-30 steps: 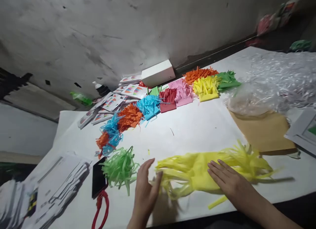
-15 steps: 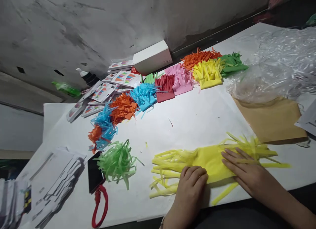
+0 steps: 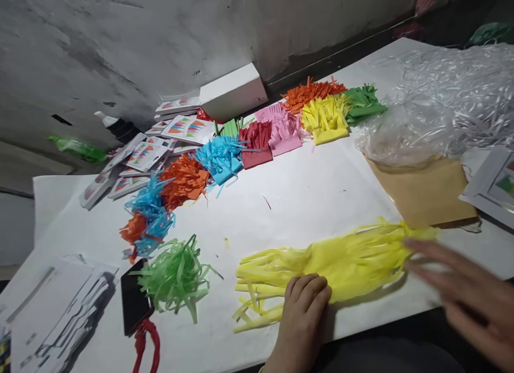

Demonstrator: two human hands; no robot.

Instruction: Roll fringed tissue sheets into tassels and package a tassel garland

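Observation:
A yellow tissue paper sheet (image 3: 333,260) lies flat on the white table surface, its two ends cut into long fringe strips. My left hand (image 3: 305,308) rests at its near edge, fingers curled and pressed together over the paper. At the right-hand fringe, my right hand (image 3: 461,287) is smeared by motion. Its fingers stretch out toward the strip tips, and I see nothing gripped between them. The right-hand strips lie drawn together, while the left-hand strips spread loosely. A loose green fringe bundle (image 3: 174,279) lies to the left.
Behind, folded fringe bundles form a curved row, including a blue one (image 3: 220,158) and a yellow one (image 3: 327,118). Printed packets (image 3: 146,153), a white box (image 3: 233,91), clear plastic (image 3: 405,129), a brown envelope (image 3: 425,193), a phone (image 3: 134,303) and stacked white sleeves (image 3: 52,314) lie around.
My right hand has slid rightward along the right-hand strips to their tips, and the strips now lie straighter and closer together. My left hand keeps its place on the paper. The view has shifted.

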